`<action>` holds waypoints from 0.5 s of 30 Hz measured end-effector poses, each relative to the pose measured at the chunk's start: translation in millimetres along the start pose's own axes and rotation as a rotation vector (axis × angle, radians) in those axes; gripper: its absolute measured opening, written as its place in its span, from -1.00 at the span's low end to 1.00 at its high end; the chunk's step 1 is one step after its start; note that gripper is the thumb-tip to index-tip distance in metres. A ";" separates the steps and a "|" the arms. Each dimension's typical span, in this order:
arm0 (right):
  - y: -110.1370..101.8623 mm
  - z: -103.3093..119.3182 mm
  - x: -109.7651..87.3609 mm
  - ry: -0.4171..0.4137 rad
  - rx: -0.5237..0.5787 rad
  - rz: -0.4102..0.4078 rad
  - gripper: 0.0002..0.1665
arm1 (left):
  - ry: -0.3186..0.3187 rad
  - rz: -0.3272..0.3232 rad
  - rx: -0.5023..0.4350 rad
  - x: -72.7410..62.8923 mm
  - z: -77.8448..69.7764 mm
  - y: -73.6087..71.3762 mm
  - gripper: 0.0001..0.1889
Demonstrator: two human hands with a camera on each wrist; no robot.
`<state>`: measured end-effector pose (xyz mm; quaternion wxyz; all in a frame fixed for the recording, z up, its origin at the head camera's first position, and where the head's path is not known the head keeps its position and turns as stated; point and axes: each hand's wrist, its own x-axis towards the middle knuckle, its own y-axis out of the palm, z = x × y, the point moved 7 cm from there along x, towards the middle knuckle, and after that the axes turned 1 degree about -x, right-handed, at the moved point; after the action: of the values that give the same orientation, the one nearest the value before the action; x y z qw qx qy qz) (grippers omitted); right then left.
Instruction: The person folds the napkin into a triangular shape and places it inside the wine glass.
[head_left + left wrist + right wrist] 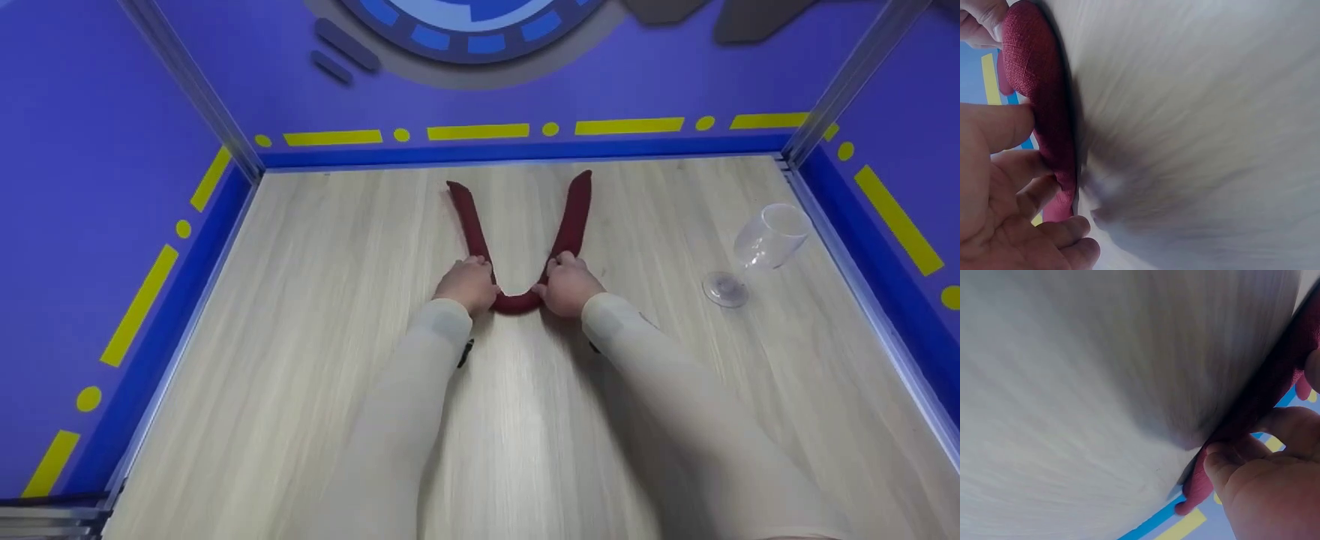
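A dark red, coarsely woven cloth (516,304), rolled into a long strip, lies on the table bent in a U. Its curve faces me and both ends point at the back wall. My left hand (466,286) pinches the left side of the bend. On the right side, my right hand (571,287) grips the strip between thumb and fingers. In the left wrist view the left thumb and fingers press into the rolled cloth (1030,50). The right wrist view shows the right fingers curled at the cloth (1266,379), part of it hidden behind them.
A clear wine glass (772,238) stands on the table's right side, well apart from the right hand. Blue panels with yellow marks (478,133) enclose the pale wooden table (337,300) at the back and both sides, with metal posts at the corners.
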<state>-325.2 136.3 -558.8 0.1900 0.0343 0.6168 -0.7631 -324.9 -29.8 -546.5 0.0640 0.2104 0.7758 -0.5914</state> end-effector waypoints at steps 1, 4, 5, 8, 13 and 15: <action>0.6 0.6 -0.1 -0.006 0.000 0.009 -0.14 | 0.006 0.017 -0.003 -0.2 -0.4 0.7 -0.37; 2.0 2.3 -1.0 -0.015 0.002 0.035 -0.13 | 0.018 0.063 -0.026 -1.3 0.3 2.1 -0.35; 2.1 2.7 -1.5 -0.020 0.000 0.041 -0.13 | 0.019 0.074 -0.039 -1.8 1.0 2.1 -0.34; 2.3 2.8 -2.9 -0.027 -0.006 0.058 -0.11 | 0.021 0.095 -0.078 -2.9 4.1 1.0 -0.30; 3.4 1.7 -3.9 -0.039 -0.007 0.088 -0.07 | 0.033 0.127 -0.113 -4.0 9.1 0.6 -0.19; 3.5 1.3 -3.9 -0.043 -0.003 0.098 -0.07 | 0.037 0.144 -0.122 -4.5 10.1 0.6 -0.17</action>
<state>-320.2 135.5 -560.6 0.2403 0.0480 0.6113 -0.7525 -322.2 -40.3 -548.4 0.1045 0.2723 0.7944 -0.5328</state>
